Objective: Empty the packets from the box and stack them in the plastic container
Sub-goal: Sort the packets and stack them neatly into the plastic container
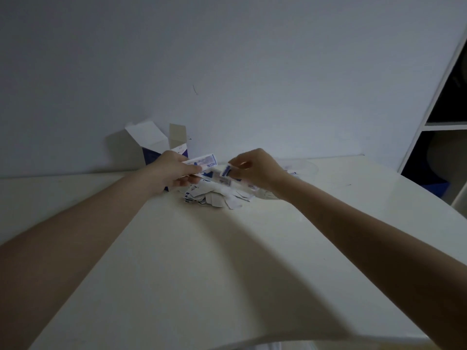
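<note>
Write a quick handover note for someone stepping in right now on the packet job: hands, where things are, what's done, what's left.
Left hand: shut on a small stack of packets, held above the table.
Right hand: pinching a single packet over the pile.
Box: open, flaps up, at the back by the wall, behind the left hand.
Loose pile of packets: lying on the white table between the hands.
Plastic container: clear, behind the right hand; its contents are hard to make out.
Done: packets are out on the table.
Left: gather the pile and stack it in the container.
</note>
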### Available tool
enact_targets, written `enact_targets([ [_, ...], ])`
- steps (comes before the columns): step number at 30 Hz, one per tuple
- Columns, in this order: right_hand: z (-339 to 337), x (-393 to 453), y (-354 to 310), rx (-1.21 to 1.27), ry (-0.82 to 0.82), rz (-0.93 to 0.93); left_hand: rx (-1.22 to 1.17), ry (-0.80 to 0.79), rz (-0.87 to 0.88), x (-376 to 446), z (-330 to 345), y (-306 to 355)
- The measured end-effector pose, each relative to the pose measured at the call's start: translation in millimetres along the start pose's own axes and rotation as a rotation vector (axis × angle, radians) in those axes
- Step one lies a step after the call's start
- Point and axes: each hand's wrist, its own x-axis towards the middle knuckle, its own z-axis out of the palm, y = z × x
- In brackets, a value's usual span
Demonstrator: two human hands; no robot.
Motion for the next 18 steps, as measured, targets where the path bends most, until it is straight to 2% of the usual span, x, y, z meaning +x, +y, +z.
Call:
enact_targets([
  [3,7.3,0.7,-10.5,-0.020,-0.122,0.018,-0.016,-0.172,0.023,-5.2,14.4,6.6],
  [5,12.2,0.8,-7.3,-0.007,-0.129,0.040,-0.023,-0.242,0.019,-4.8,18.2,6.4],
  [7,11.1,-1.5,-0.4,0.035,-0.076,0.075,0.027,-0.189,0.017,-0.4,12.5,2.3],
  [9,4.2,-3.7,4.4,0.056,-0.049,0.084,0.184,-0.078,0.035,6.1,-0.9,-4.4],
  [10,0.2,-3.8,6.1,0.015,-0.029,0.054,0.327,-0.043,0.049,9.4,-7.5,-8.3],
  [12,-6.5,-1.0,4.7,-0.065,0.020,-0.046,0.525,-0.104,0.048,12.0,-11.8,-12.2],
  [15,-0.8,2.1,-7.1,-0.154,-0.050,-0.202,0.498,-0.307,0.067,8.5,5.9,-7.2],
  [18,16.5,5.1,-10.2,-0.356,-0.155,-0.237,0.466,-0.355,0.119,7.7,23.9,1.3],
])
